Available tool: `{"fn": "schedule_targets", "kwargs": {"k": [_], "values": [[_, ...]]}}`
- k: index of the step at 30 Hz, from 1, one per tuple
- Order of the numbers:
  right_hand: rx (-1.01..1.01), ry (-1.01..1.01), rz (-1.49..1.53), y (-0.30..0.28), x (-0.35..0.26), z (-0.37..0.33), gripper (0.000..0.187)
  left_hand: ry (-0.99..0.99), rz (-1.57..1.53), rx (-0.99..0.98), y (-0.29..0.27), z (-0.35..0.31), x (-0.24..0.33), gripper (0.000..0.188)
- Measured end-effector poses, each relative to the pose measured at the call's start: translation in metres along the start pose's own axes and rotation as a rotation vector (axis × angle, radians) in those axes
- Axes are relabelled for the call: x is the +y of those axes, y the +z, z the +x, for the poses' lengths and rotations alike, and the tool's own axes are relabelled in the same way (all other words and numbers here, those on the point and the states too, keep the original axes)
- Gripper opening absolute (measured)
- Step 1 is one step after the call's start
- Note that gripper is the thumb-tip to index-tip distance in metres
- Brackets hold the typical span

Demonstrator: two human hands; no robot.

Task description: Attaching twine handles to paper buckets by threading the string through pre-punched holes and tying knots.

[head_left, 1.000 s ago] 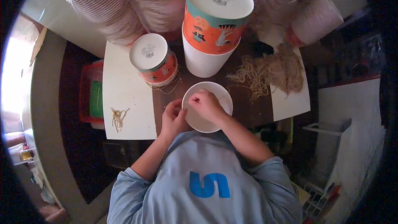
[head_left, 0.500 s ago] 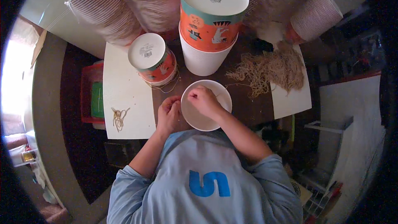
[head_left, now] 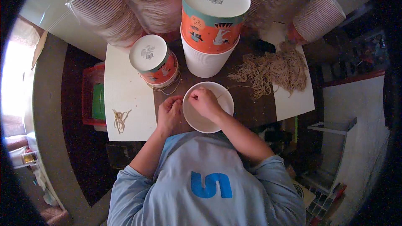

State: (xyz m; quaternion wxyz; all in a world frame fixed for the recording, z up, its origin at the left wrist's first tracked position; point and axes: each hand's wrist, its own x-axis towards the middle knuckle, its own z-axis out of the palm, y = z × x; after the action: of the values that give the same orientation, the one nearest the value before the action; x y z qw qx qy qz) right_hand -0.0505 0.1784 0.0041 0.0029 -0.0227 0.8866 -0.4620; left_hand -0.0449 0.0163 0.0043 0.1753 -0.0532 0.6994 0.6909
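Note:
A white paper bucket stands upright, mouth up, on the dark brown tabletop close to my body. My right hand reaches into it, fingertips pinched together by the inner left wall. Just outside that wall, my left hand has its thumb and fingers drawn together beside the rim. What either pinch holds is too small or hidden to make out. A thin piece of cord shows inside the bucket near its right wall.
Beyond the bucket rises a tall upside-down bucket stack; left of it sits a shorter upturned stack with cords. Tangled twine lies at right, a small cord bundle at left. Plastic-wrapped bucket stacks line the back.

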Motion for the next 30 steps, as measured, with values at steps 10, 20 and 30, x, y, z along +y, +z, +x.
{"fn": "schedule_targets", "kwargs": {"k": [10, 20, 30], "values": [[-0.006, -0.009, 0.029, 0.002, 0.000, 0.000, 0.013, -0.094, 0.164, -0.217, -0.004, 0.003, 0.026, 0.021], [-0.107, 0.042, -0.043, -0.015, -0.008, 0.000, 0.013, 0.410, 0.636, -0.172, 0.012, 0.001, 0.039, 0.015], [-0.081, 0.028, -0.334, -0.110, -0.040, -0.046, 0.020, -0.368, -0.258, -0.121, -0.015, -0.012, -0.015, 0.014]]}}
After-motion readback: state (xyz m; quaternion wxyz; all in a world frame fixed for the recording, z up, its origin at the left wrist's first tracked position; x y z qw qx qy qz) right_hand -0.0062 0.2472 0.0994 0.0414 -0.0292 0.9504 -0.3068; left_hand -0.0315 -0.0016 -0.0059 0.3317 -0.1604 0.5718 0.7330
